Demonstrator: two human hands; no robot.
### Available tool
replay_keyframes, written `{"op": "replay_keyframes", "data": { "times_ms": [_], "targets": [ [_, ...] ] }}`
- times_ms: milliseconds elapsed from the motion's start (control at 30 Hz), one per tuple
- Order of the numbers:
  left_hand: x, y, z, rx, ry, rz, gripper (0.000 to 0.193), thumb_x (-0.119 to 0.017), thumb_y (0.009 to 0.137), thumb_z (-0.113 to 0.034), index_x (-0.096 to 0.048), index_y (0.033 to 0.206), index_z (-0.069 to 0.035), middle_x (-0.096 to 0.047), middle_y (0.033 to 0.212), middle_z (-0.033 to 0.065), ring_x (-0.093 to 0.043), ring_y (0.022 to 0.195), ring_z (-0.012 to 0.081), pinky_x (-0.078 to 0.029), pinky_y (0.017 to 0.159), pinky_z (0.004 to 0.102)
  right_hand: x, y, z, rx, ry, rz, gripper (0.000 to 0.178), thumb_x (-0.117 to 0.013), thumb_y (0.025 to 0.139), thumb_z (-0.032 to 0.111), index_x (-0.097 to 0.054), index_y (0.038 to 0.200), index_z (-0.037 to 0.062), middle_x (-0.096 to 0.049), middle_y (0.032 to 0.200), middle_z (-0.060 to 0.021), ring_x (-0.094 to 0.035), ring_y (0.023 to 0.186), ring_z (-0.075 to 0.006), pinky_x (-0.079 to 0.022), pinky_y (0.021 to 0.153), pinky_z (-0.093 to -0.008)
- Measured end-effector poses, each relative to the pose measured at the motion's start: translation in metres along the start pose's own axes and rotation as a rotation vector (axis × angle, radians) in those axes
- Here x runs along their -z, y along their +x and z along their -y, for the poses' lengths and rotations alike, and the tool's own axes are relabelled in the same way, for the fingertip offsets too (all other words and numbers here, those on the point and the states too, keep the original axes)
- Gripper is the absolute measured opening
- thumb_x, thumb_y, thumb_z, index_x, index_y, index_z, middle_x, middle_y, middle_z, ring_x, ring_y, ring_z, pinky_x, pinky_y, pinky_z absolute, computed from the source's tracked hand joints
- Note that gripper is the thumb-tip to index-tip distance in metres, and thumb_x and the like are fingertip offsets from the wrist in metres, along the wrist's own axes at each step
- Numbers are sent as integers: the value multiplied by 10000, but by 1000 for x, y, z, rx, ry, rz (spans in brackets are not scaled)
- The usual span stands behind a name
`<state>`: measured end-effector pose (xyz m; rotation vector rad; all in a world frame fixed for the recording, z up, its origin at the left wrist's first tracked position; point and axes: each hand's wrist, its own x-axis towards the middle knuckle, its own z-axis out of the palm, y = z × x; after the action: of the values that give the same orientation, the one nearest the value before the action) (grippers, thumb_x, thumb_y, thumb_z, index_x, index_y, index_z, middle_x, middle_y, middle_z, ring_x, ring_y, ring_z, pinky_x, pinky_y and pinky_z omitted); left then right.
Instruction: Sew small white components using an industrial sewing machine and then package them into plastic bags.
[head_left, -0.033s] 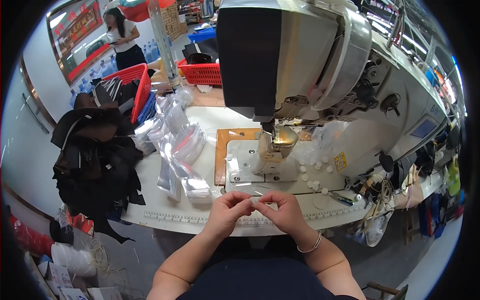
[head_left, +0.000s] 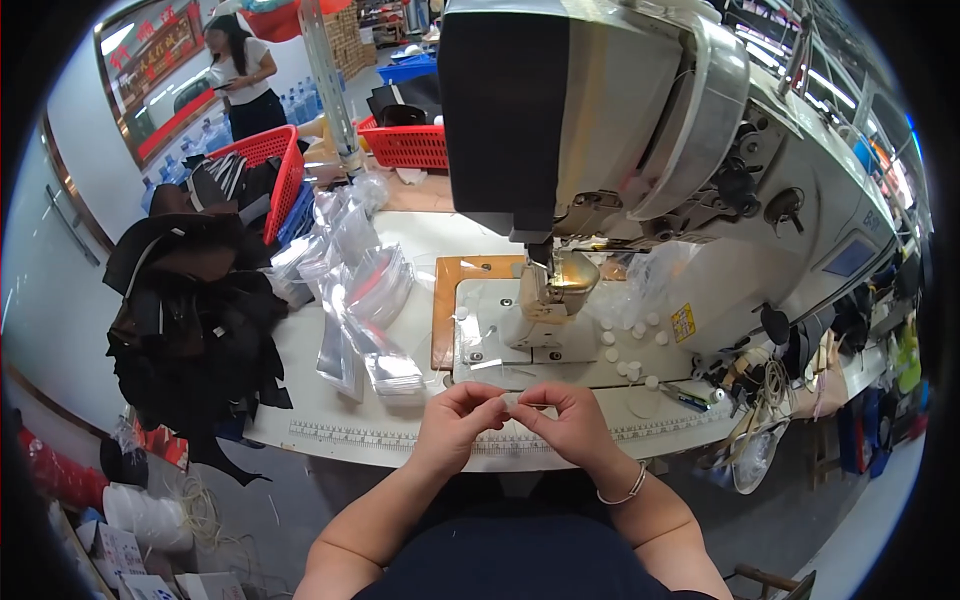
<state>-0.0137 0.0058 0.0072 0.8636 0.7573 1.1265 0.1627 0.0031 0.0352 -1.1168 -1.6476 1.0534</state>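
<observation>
Just above the table's front edge, my left hand (head_left: 452, 428) and my right hand (head_left: 570, 425) meet with fingertips pinched together. Between them is a small white piece (head_left: 509, 400), mostly covered by the fingers, so its exact kind is hard to make out. Beyond the fingers stands the post of a sewing machine (head_left: 650, 130), its metal bed plate (head_left: 490, 320) edged by a brown wooden strip. Several small white discs (head_left: 612, 354) lie scattered on the table right of the post. A printed ruler strip (head_left: 370, 437) runs along the front edge beneath my hands.
Bundles of clear plastic strips (head_left: 350, 300) lie left of the machine. A heap of black fabric pieces (head_left: 195, 320) hangs over the table's left end. Red baskets (head_left: 405, 147) stand behind. Pens (head_left: 690, 398) and coiled cord are at right. Another person (head_left: 242, 80) stands far back left.
The view has shifted very slightly. My hands keep the same pinch on the white piece.
</observation>
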Motion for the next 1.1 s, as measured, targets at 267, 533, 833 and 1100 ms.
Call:
{"op": "replay_keyframes", "data": {
  "times_ms": [267,533,833,1100],
  "targets": [
    [-1,-2,6,-8,10,-71,155,-616,834,-49,-588,970,20,-632,860,87,-610,764,135,-505,690,244,9,4,-2,-257,324,166,197,-652,804,46,-635,988,-23,-644,841,-33,-582,750,-66,-471,656,-195],
    [0,-4,9,-36,26,-62,172,-612,838,-50,-588,990,26,-635,885,94,-614,783,145,-503,694,247,3,3,-6,-278,300,107,160,-650,804,51,-646,950,-14,-637,798,-12,-560,709,-46,-454,621,-186],
    [2,-5,10,-9,-72,-64,176,-610,821,-23,-582,988,25,-630,905,101,-616,791,154,-505,701,256,0,7,1,-260,277,85,131,-661,787,63,-651,893,-13,-628,752,-1,-535,662,-37,-434,592,-183],
    [4,-1,7,-21,-105,-60,190,-628,819,-68,-583,984,15,-616,868,74,-595,774,128,-504,696,258,12,14,7,-231,207,161,154,-659,789,56,-640,925,-15,-633,771,-12,-561,701,-49,-458,620,-194]
  ]
}}
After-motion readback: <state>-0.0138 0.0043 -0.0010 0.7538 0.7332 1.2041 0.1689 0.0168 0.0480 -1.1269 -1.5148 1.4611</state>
